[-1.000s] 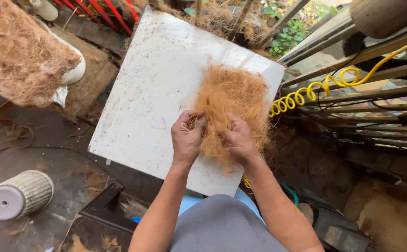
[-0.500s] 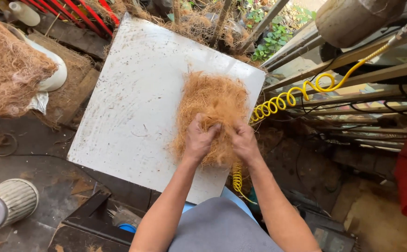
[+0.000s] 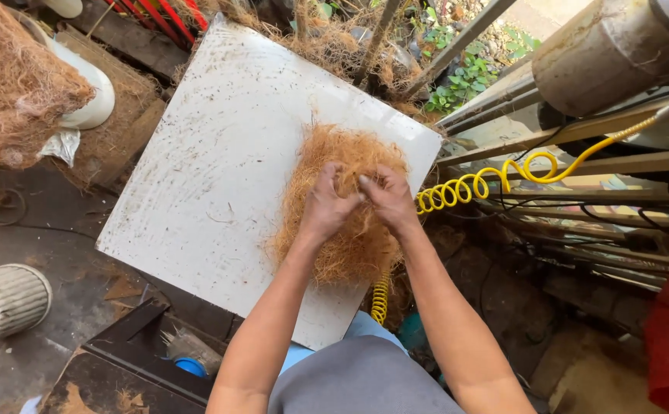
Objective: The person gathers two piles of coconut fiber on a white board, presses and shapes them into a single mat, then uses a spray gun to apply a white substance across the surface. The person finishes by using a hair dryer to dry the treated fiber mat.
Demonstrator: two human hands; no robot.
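Fingers of left hand (image 3: 327, 203) and right hand (image 3: 384, 198) curled, clamped on coir fibre mat (image 3: 346, 207) atop white board (image 3: 219, 176).

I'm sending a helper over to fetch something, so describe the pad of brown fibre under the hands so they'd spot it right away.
Find the big white square board lying flat in the middle of the yard. Near its right edge lies a loose orange-brown fibre mat, with the left hand and right hand pressing into its top. Unlike the larger fibre heap off at the upper left, it lies flat on the board beside a yellow coiled hose.
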